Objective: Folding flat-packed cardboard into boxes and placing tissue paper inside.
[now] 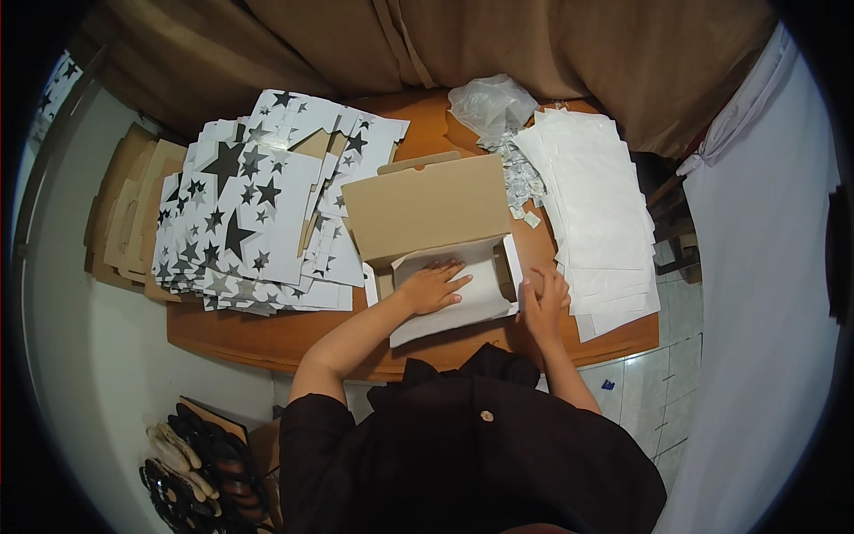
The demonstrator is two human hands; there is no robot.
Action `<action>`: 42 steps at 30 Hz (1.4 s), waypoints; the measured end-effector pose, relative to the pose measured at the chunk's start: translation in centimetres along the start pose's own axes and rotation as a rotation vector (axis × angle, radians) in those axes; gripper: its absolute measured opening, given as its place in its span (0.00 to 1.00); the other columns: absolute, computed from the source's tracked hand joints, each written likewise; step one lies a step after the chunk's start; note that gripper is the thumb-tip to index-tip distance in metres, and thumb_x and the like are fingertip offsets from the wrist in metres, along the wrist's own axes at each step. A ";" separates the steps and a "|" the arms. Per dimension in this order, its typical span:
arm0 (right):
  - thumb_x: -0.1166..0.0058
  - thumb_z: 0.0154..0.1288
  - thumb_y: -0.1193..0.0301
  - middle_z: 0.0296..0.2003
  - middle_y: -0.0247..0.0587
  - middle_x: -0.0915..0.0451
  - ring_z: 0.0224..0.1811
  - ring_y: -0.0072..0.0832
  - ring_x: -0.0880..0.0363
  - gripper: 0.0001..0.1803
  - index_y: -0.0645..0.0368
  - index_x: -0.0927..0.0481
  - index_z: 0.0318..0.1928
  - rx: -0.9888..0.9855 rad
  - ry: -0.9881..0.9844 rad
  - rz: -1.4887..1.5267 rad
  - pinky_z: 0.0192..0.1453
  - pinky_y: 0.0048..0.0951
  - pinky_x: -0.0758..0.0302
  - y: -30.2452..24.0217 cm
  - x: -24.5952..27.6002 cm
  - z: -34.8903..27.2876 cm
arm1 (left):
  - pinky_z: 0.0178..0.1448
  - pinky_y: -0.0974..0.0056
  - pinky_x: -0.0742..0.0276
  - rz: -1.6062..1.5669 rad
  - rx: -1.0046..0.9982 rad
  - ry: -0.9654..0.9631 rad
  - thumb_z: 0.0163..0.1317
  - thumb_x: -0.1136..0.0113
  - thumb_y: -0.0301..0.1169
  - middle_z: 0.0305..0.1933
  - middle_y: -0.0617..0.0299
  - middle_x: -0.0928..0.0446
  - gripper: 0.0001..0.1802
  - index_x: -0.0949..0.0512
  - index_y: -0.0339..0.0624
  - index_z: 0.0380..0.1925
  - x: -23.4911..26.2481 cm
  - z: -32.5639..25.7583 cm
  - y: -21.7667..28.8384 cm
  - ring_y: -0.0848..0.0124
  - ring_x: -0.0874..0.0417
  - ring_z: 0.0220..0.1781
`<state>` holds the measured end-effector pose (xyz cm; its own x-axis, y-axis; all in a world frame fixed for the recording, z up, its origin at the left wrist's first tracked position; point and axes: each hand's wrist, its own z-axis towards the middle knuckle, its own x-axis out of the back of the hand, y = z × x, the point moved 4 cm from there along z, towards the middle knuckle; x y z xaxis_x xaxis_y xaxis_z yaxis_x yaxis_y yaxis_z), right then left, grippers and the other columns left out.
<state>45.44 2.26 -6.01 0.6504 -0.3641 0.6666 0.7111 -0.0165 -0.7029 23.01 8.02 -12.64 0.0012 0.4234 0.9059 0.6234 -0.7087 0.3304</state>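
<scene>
A cardboard box stands in front of me with its brown lid raised toward the back and its white side walls up. A sheet of white paper lines it and hangs over the front edge. My left hand lies flat on that paper inside the box, fingers spread. Just outside the box's right wall is my right hand, its fingers loosely bent and apart, with nothing visible in them. Whether its thumb touches the wall is hard to tell.
Star-printed flat cardboard pieces are piled on the left of the wooden table, beside brown cardboard. White paper sheets are stacked on the right. Small packets spill from a clear plastic bag. Footwear sits lower left.
</scene>
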 end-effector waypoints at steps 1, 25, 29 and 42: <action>0.50 0.61 0.64 0.48 0.39 0.30 0.56 0.36 0.40 0.15 0.53 0.25 0.48 -0.003 -0.004 0.000 0.60 0.41 0.55 0.2 -0.1 0.8 | 0.73 0.50 0.55 -0.003 0.001 -0.003 0.70 0.67 0.50 0.73 0.51 0.52 0.29 0.44 0.53 0.67 -0.1 0.0 -0.1 0.54 0.52 0.74; 0.50 0.61 0.66 0.45 0.26 0.25 0.58 0.31 0.35 0.08 0.48 0.22 0.40 0.112 0.021 -0.540 0.59 0.68 0.55 6.3 -5.3 8.4 | 0.41 0.61 0.27 -0.519 0.233 0.208 0.59 0.44 0.37 0.33 0.55 0.20 0.13 0.19 0.40 0.36 5.9 -5.6 0.8 0.63 0.20 0.35; 0.54 0.64 0.66 0.45 0.27 0.25 0.57 0.31 0.36 0.08 0.48 0.22 0.40 0.002 0.120 -0.372 0.59 0.66 0.57 4.7 -3.6 8.3 | 0.37 0.58 0.33 0.052 0.155 0.494 0.54 0.41 0.34 0.27 0.61 0.24 0.06 0.20 0.44 0.26 5.2 -3.7 1.1 0.63 0.23 0.34; 0.49 0.59 0.70 0.43 0.30 0.23 0.56 0.33 0.34 0.07 0.52 0.20 0.38 0.402 0.087 0.063 0.62 0.50 0.62 -6.2 -0.6 4.1 | 0.51 0.54 0.43 0.318 0.426 0.925 0.49 0.35 0.33 0.43 0.64 0.27 0.20 0.27 0.51 0.44 9.1 -4.2 2.4 0.67 0.28 0.49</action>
<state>41.75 6.42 -1.05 0.6836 -0.4302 0.5896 0.7292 0.3669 -0.5777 21.21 7.79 -2.44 -0.2706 -0.4665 0.8421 0.9212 -0.3796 0.0857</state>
